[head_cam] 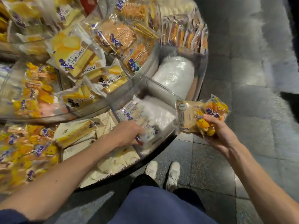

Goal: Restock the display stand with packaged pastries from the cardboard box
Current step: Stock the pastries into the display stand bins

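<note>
Light: dim overall, warm yellow cast over the display stand (152, 159); source not in frame.
Glare: white hotspots on clear bag roll (174, 73) & floor tiles (252, 75), right side.
Shadow: dark band under stand rim; floor around shoes (161, 172) murky.
Blur: heavy smear on wrappers (32, 94) at left; left hand (129, 135) soft; most print unreadable.
Sharpest: pastry pack (194, 115) in right hand (221, 135), centre-right, though still slightly soft.
Distortion: wide-angle bend; stand rim & tile lines curve toward edges.
Corners: top right drops to near black.
</note>
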